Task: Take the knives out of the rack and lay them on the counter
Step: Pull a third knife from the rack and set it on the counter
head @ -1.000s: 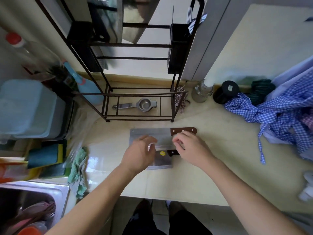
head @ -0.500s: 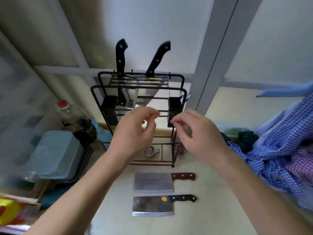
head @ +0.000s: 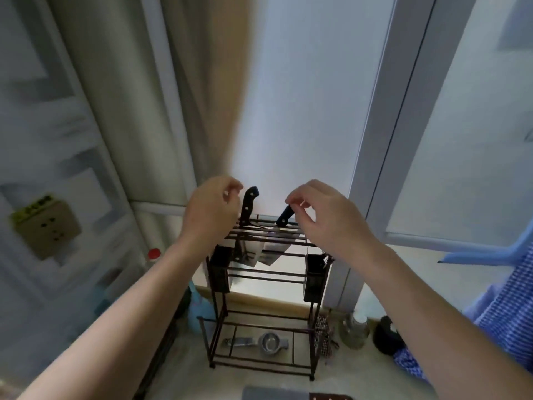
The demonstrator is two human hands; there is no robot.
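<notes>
A dark wire rack (head: 261, 287) stands on the counter against the wall. Two black-handled knives stick up from its top slots: the left knife (head: 248, 207) and the right knife (head: 284, 217), blades hanging down inside. My left hand (head: 210, 210) hovers just left of the left handle, fingers curled and apart, holding nothing. My right hand (head: 323, 215) is at the right handle, fingertips right over its top end; contact is unclear. A cleaver (head: 277, 394) with a brown handle lies on the counter at the bottom edge.
A metal squeezer (head: 259, 342) lies on the rack's bottom shelf. A red-capped bottle (head: 153, 254) and a blue item (head: 199, 310) stand to the left. A glass jar (head: 354, 330), a black jar (head: 386, 336) and blue checked cloth (head: 501, 319) sit to the right.
The view has tilted up from the counter to the rack top. Both hands have risen from the laid cleavers to the two knife handles in the rack.
</notes>
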